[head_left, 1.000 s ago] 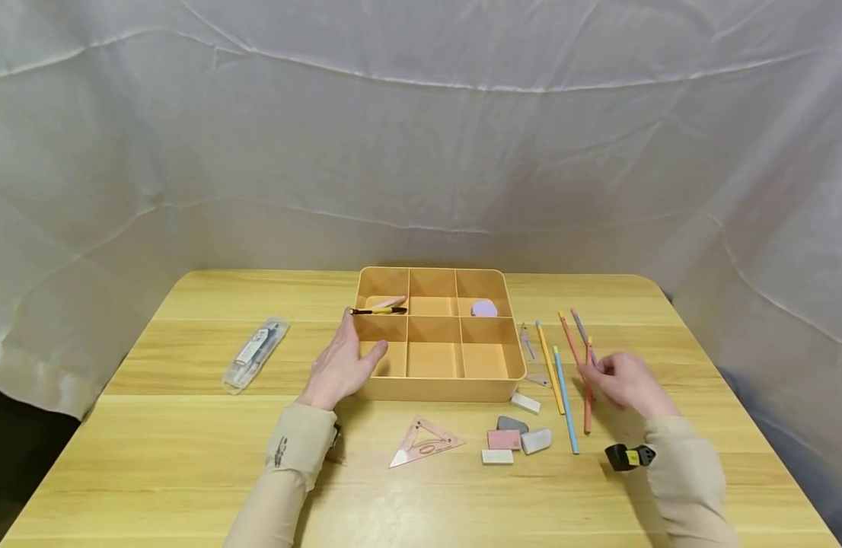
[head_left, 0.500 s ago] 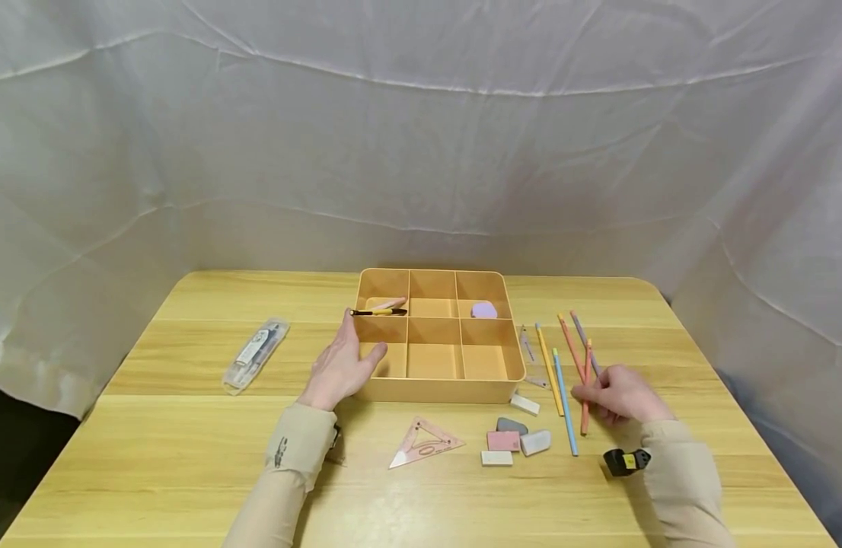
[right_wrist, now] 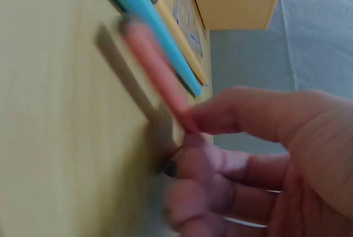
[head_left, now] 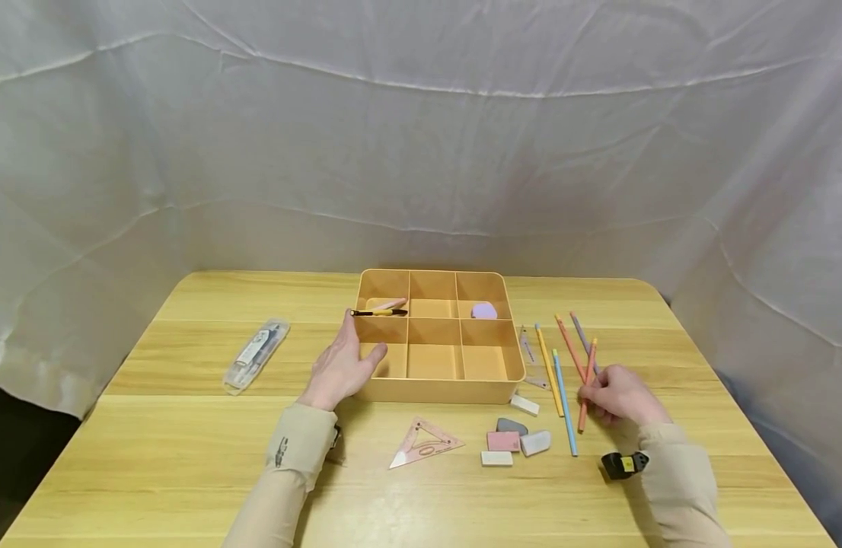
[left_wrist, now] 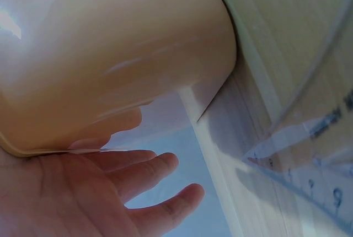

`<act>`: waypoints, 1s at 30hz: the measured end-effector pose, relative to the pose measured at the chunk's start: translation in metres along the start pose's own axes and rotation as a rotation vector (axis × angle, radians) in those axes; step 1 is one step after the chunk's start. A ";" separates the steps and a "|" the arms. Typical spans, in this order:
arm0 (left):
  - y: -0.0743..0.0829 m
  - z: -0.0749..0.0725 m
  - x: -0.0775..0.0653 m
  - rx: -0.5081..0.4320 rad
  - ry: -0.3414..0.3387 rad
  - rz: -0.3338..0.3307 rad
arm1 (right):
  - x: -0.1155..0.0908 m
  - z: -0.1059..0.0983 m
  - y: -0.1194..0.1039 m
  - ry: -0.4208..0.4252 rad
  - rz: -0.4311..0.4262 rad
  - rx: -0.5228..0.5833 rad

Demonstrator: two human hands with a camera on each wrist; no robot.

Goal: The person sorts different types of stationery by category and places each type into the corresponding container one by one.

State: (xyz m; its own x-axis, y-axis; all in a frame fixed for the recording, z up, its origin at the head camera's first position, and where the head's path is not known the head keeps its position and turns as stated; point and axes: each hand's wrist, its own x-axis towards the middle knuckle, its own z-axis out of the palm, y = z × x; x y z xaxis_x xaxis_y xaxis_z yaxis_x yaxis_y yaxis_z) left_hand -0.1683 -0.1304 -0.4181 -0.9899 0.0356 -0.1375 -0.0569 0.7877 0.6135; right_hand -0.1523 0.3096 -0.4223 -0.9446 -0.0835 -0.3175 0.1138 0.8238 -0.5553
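My right hand [head_left: 625, 392] pinches a red pencil [head_left: 591, 359] between thumb and fingers at the right side. In the right wrist view this pencil [right_wrist: 154, 71] slants over the wood, its shadow beside it. Under its upper part lie a second red pencil [head_left: 569, 341] and a purple pencil [head_left: 580, 329]. A yellow pencil [head_left: 550, 373] and a blue pencil [head_left: 565, 403] are just to the left. My left hand [head_left: 336, 371] rests against the left side of an orange divided box [head_left: 435, 391], fingers straight along its outer wall, thumb above the front left compartment.
Several erasers [head_left: 503, 441] and a pink set square [head_left: 421, 447] lie before the box. Clear rulers [head_left: 527, 346] lie at its right side. A clear pen case [head_left: 256, 355] is at left. The box holds a yellow-black pen [head_left: 383, 311] and a purple item [head_left: 484, 310].
The pinched red pencil has turned slightly, its top end moving right and its lower end left. My right hand shifted a little. My left hand and the box stayed put.
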 end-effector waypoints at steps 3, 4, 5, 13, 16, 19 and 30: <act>0.000 0.000 0.000 0.000 -0.001 -0.001 | 0.000 0.000 -0.002 0.069 -0.029 -0.018; 0.000 0.000 0.000 0.000 0.000 -0.001 | 0.000 -0.001 -0.003 0.096 -0.044 -0.023; 0.000 0.000 0.001 0.000 0.001 -0.001 | -0.001 -0.001 -0.005 0.121 -0.058 -0.031; 0.000 0.000 0.001 -0.004 0.000 -0.002 | -0.005 -0.003 -0.022 0.232 -0.109 0.013; 0.000 0.000 0.001 -0.008 0.001 -0.002 | -0.007 -0.003 -0.030 0.260 -0.143 0.051; 0.000 0.000 0.000 -0.010 -0.001 -0.002 | -0.008 -0.002 -0.037 0.297 -0.184 0.067; 0.001 0.000 0.001 -0.011 -0.006 -0.008 | -0.006 0.006 -0.054 0.471 -0.454 0.195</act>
State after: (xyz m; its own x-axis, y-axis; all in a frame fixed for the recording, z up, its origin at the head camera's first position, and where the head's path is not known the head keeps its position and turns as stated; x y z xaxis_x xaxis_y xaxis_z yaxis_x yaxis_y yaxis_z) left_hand -0.1692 -0.1301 -0.4176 -0.9887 0.0329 -0.1465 -0.0660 0.7811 0.6210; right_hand -0.1508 0.2621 -0.3943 -0.9399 -0.1076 0.3240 -0.3141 0.6446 -0.6970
